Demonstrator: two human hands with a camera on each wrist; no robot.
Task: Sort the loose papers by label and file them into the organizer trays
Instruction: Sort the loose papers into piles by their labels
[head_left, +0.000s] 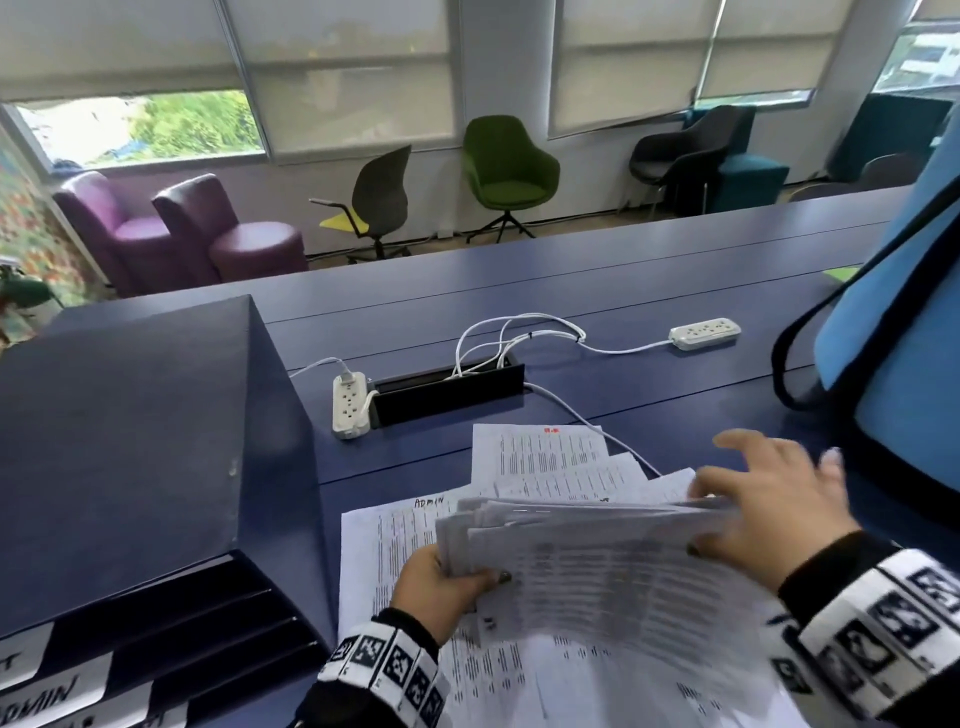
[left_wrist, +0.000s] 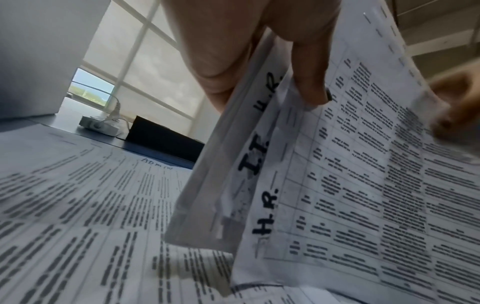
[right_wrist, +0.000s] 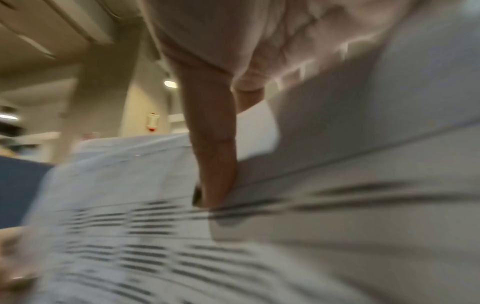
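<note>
Sorting under way: left hand (head_left: 441, 582) grips the unsorted stack (head_left: 597, 551), right hand (head_left: 769, 499) pinches its far edge; sheets lie on the desk (head_left: 649, 291), organizer trays (head_left: 218, 613) apparently unfilled.

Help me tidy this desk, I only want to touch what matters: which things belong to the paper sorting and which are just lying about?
Belongs:
the stack of papers, held by the left hand and right hand
ADMIN sheet on the desk
sheets behind
organizer trays

Lying about:
two power strips
white cables
blue bag
</note>
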